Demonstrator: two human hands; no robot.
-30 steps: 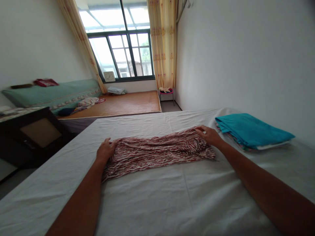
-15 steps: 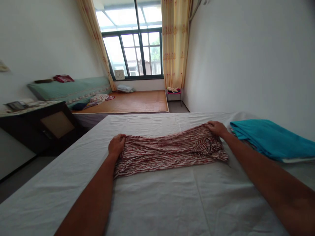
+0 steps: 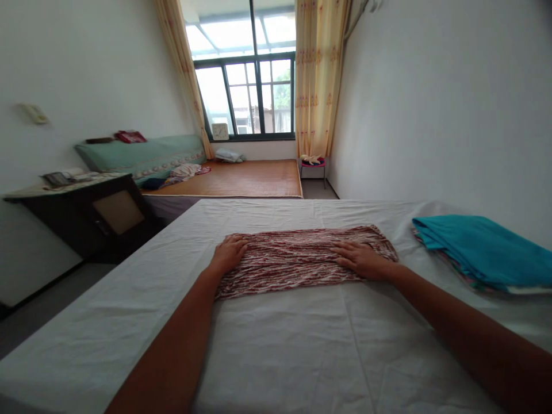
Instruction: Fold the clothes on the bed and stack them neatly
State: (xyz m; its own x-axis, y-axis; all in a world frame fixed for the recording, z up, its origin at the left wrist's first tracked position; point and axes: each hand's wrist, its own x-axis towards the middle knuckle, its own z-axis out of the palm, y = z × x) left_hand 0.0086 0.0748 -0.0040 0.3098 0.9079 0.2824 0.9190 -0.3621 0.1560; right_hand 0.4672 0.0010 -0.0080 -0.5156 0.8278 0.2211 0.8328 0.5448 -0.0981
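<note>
A red-and-white streaked cloth (image 3: pixel 293 259), folded into a long strip, lies flat across the white sheet (image 3: pixel 284 356). On its left end rests my left hand (image 3: pixel 228 253), fingers stretched out over the fabric. My right hand (image 3: pixel 360 260) lies palm down on the right part of the cloth with its fingers apart, pointing left. Neither hand grips the fabric. Whether the cloth is a garment I cannot tell.
To the right is a folded turquoise cloth (image 3: pixel 495 253) on other fabric. A dark cabinet (image 3: pixel 116 213) stands at the left. Beyond are a bed with a brown mat (image 3: pixel 259 178), a small pink stool (image 3: pixel 313 164) and a window (image 3: pixel 259 98).
Both hands have let go of the cloth's far corners. The raised far edge now lies down on the sheet. My right hand has moved left and nearer, flat onto the cloth.
</note>
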